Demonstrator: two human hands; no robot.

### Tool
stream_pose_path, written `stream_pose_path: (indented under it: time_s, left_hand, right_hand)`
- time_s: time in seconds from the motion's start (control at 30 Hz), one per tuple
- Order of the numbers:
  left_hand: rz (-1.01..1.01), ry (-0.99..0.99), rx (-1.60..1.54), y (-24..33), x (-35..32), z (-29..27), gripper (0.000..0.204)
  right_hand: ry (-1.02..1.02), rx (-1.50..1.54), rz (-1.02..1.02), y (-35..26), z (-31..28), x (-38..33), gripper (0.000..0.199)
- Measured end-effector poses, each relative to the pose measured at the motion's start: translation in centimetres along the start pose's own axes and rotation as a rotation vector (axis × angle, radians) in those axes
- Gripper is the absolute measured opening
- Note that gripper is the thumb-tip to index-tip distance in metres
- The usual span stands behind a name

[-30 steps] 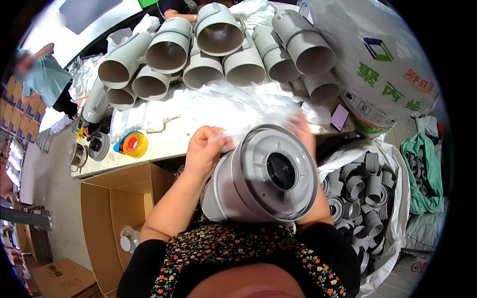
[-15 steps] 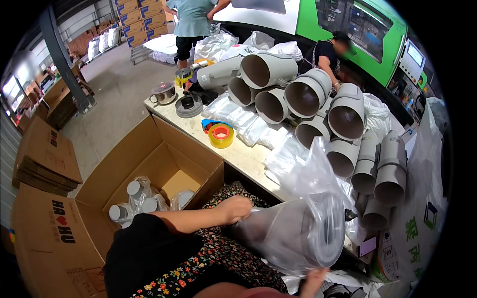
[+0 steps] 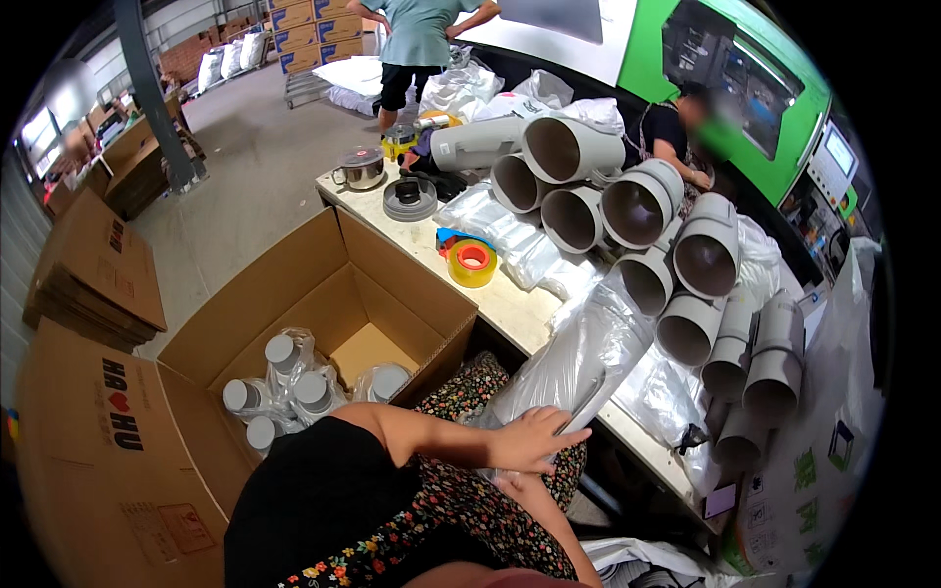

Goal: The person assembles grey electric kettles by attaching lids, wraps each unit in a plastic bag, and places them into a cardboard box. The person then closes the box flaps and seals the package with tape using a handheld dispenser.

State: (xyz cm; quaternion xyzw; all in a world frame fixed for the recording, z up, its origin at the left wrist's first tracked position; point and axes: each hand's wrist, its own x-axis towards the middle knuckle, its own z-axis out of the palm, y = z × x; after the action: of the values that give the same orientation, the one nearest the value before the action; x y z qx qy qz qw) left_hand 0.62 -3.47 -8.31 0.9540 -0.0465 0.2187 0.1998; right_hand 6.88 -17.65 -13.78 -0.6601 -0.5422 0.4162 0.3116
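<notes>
Holding the bagged pipe fitting (image 3: 578, 367) steeper than before, left hand (image 3: 529, 439) fingers spread on it.

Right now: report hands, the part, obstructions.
Left hand and right hand gripping bagged pipe fitting. Fitting tilted against table edge. Open carton alongside.

The grip closes on a pale grey plastic pipe fitting (image 3: 573, 367) wrapped in a clear, glossy film bag. Beyond it lie more grey plastic elbow pipes (image 3: 637, 211) on a cream worktop (image 3: 495, 299), with a yellow tape roll with a red core (image 3: 472, 263). Left of the grip stands a brown cardboard box (image 3: 323, 294). Below it is black fabric with a small multicoloured flower print (image 3: 461, 510).
</notes>
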Motion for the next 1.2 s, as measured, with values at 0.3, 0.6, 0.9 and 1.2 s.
stream_pose_path:
  time_s: [0.3,0.6,0.9,1.2]
  left_hand:
    - [-0.537,0.462,-0.332,-7.8,-4.4,-10.4,0.047]
    - [-0.905,0.912,-0.463,-9.7,-19.7,-24.0,0.036]
    - [-1.365,0.363,0.113,-20.7,-28.4,-19.3,0.039]
    - [-1.194,-0.259,0.285,-33.2,-28.4,-13.5,0.033]
  right_hand:
    - [-0.027,0.683,-0.156,-7.8,-3.5,2.1,0.043]
    - [0.544,0.331,0.12,4.0,-9.7,7.0,0.027]
    - [0.302,-0.727,0.066,10.7,-5.9,7.6,0.019]
    - [0.244,-0.702,0.169,8.9,-5.2,7.9,0.018]
